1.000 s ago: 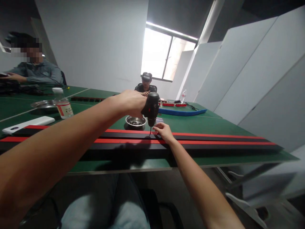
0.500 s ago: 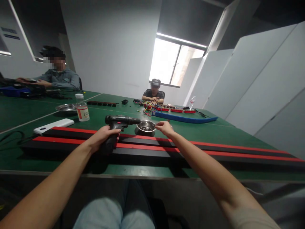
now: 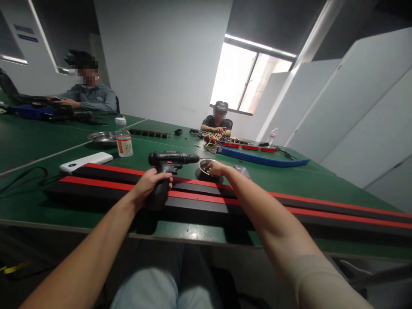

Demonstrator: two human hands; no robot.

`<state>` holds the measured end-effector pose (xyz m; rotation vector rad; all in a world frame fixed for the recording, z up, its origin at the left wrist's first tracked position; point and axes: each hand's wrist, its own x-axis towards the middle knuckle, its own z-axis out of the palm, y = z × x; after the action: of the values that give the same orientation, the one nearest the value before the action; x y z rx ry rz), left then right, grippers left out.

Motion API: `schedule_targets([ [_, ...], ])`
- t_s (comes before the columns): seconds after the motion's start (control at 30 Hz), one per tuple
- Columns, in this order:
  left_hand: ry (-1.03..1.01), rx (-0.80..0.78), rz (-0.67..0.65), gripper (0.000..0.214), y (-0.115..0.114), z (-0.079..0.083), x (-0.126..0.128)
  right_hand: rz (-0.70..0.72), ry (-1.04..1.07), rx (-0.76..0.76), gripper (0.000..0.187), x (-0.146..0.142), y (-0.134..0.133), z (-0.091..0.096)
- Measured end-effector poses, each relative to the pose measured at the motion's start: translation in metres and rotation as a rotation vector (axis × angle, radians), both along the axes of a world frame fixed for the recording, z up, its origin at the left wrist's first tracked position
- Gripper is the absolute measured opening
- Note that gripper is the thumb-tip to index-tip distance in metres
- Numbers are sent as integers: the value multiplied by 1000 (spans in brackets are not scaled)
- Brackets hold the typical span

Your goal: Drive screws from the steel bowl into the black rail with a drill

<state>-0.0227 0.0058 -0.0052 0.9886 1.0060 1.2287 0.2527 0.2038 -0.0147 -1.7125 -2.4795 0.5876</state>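
My left hand [image 3: 153, 183] is wrapped round the grip of a black cordless drill [image 3: 162, 165], its chuck and thin bit pointing right. Just past the bit stands a small metal bowl [image 3: 202, 165] with small dark pieces in it, too small to name. The fingers of my right hand [image 3: 216, 168] reach down into this bowl, drawn together; whatever is at their tips is hidden. Below both hands lie two long black bars with red strips [image 3: 196, 198], side by side along the table. The drill is held over the left part of these bars.
On the green table [image 3: 154, 229], a bottle [image 3: 124, 143], a metal dish [image 3: 99, 136] and a white power bank [image 3: 86, 162] stand left. Beyond the bowl lie a blue curved strip [image 3: 264, 159] and coloured wires [image 3: 210, 139]. Two people [image 3: 93, 92] sit across the table.
My right hand has moved from the bowl's right rim down into the bowl. The left hand still holds the drill. The whole view has shifted, so things appear farther right.
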Motion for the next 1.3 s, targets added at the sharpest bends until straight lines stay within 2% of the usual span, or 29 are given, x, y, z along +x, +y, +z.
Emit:
schedule_targets([
  [0.07, 10, 0, -35, 24, 0, 1, 0, -3, -50, 6, 25, -1, 2, -3],
  [0.17, 13, -1, -65, 23, -1, 2, 0, -8, -46, 101, 25, 1, 1, -7],
  [0.43, 11, 6, -67, 24, -2, 2, -1, -137, -27, 291, 27, 4, -5, -8],
  [0.6, 7, 2, -72, 23, 0, 0, -3, -206, 124, 328, 26, 2, -17, 0],
  [0.7, 7, -5, -66, 23, 0, 0, -2, -212, 312, 338, 22, 3, -32, 4],
  [0.8, 1, -8, -56, 24, -1, 2, -1, -148, 562, 254, 20, 8, -54, 4],
  [0.87, 7, -15, -51, 23, -2, 3, -1, -120, 746, 158, 25, 13, -70, 2],
  [1.0, 18, -22, -59, 23, -2, 3, -2, -165, 982, 61, 40, 24, -88, -6],
  [1.1, 21, -39, -51, 22, -3, 4, -2, -206, 1069, 12, 45, 28, -89, -10],
  [1.3, 13, -58, -2, 23, -3, 4, -2, -192, 1296, -96, 44, 30, -78, -14],
])
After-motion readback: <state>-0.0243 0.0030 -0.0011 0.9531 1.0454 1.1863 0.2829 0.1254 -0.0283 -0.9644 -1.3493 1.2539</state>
